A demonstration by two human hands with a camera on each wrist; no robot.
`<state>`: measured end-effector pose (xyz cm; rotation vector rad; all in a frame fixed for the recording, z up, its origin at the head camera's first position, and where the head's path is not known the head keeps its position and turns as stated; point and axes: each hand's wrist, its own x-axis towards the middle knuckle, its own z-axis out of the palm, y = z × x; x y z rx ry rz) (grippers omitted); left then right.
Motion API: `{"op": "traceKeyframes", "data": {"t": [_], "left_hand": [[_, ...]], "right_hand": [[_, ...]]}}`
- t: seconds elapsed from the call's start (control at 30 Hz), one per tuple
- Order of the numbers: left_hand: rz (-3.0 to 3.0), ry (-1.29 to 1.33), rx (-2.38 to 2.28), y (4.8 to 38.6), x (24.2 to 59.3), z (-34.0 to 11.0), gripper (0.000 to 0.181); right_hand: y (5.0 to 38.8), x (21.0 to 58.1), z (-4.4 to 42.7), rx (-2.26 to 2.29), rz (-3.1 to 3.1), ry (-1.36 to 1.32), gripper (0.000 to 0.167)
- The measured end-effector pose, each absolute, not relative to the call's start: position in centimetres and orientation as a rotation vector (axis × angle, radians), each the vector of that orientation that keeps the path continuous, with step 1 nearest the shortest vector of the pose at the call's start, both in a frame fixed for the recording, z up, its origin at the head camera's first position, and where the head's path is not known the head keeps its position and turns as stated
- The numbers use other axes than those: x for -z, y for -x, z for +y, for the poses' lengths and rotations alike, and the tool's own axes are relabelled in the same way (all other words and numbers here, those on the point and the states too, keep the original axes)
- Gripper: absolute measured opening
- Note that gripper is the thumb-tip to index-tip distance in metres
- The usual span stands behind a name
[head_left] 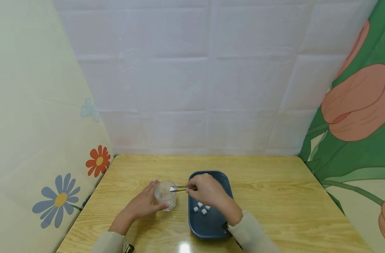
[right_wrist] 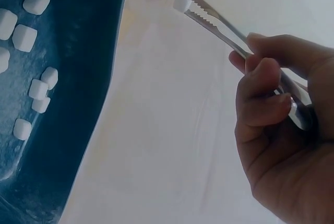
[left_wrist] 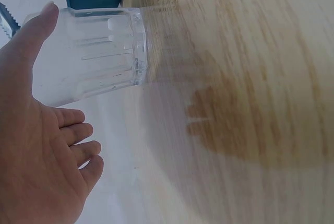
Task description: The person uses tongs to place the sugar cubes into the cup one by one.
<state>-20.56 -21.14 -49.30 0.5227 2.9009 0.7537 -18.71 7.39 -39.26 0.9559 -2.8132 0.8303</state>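
A clear glass (head_left: pixel 169 201) stands on the table, and my left hand (head_left: pixel 144 203) rests round its side, thumb on the near side. In the left wrist view the left hand (left_wrist: pixel 47 130) has its thumb against the glass (left_wrist: pixel 99 51) and its other fingers loosely bent. My right hand (head_left: pixel 213 195) pinches metal tweezers (head_left: pixel 180 188) whose tips hold a white cube (head_left: pixel 172 189) over the glass. The right wrist view shows the right hand (right_wrist: pixel 282 98) curled round the tweezers (right_wrist: pixel 222 30), with the white cube (right_wrist: pixel 182 2) between the serrated tips.
A dark blue tray (head_left: pixel 208 228) lies right of the glass, partly under my right forearm. Several white cubes (head_left: pixel 203 211) lie in it, also seen in the right wrist view (right_wrist: pixel 24 37). White and floral cloths surround the wooden table (head_left: pixel 274 196).
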Motion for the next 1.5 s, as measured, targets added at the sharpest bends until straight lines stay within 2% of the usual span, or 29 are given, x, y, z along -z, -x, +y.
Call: {"op": "traceKeyframes", "data": {"t": [0.73, 1.5], "left_hand": [[2.888, -0.514, -0.76, 20.7, 49.3, -21.1, 0.109], [2.878, -0.51, -0.792, 20.6, 49.2, -21.1, 0.108]], "right_hand": [[19.1, 40.3, 5.0, -0.788, -2.867, -0.956, 0.011], [19.8, 41.7, 3.2, -0.715, -2.935, -0.882, 0.013]]}}
